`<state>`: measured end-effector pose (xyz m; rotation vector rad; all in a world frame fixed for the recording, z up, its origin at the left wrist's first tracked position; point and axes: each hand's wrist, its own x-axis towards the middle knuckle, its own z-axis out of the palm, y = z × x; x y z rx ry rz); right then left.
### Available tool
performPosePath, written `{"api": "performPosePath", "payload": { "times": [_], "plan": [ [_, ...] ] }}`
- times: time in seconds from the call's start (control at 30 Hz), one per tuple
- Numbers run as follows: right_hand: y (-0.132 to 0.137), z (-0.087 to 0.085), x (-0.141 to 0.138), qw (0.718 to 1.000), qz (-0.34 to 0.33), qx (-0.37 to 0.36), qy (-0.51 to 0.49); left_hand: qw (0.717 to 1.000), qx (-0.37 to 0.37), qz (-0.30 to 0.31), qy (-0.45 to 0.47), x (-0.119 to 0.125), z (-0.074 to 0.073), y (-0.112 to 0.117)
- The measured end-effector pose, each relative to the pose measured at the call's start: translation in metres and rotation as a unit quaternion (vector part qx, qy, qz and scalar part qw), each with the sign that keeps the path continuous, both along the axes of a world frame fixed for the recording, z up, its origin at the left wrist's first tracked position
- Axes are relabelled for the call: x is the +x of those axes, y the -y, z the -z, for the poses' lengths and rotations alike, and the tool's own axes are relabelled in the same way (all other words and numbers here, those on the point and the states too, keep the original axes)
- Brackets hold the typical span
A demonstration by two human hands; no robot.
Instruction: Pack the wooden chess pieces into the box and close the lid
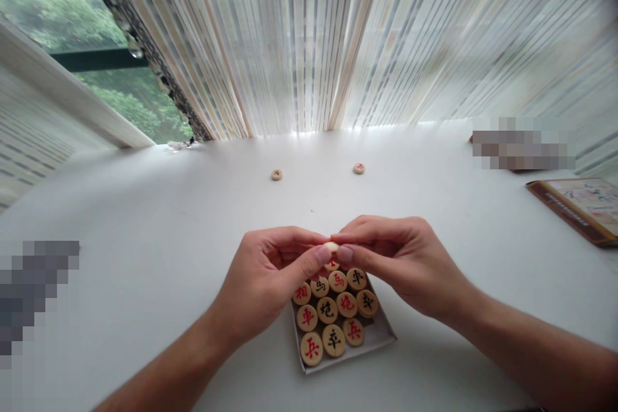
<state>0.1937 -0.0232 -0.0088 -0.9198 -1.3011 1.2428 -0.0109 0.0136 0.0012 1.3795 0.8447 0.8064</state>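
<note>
Left hand (273, 273) and right hand (403, 257) jointly pinch one pale disc (331, 246), equally near both, above the far end of a shallow box (382, 333).

Red and black characters across pale tan discs (327, 310)!
And here's a white worktop (145, 270), cream-and-grey stripes down the curtain (299, 45), green foliage (72, 19).
</note>
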Motion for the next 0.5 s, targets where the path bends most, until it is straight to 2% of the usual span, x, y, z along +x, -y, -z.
{"api": "performPosePath", "payload": {
  "times": [0.2,0.5],
  "plan": [
    [-0.0014,0.0023,0.0013,0.995,-0.031,-0.077,-0.054,1.000,-0.012,0.009,0.017,-0.0001,-0.0014,-0.0009],
    [-0.0023,0.0052,0.0008,0.992,-0.039,-0.098,-0.065,0.997,-0.050,0.014,0.053,0.0008,0.0013,-0.0002]
  ]
}}
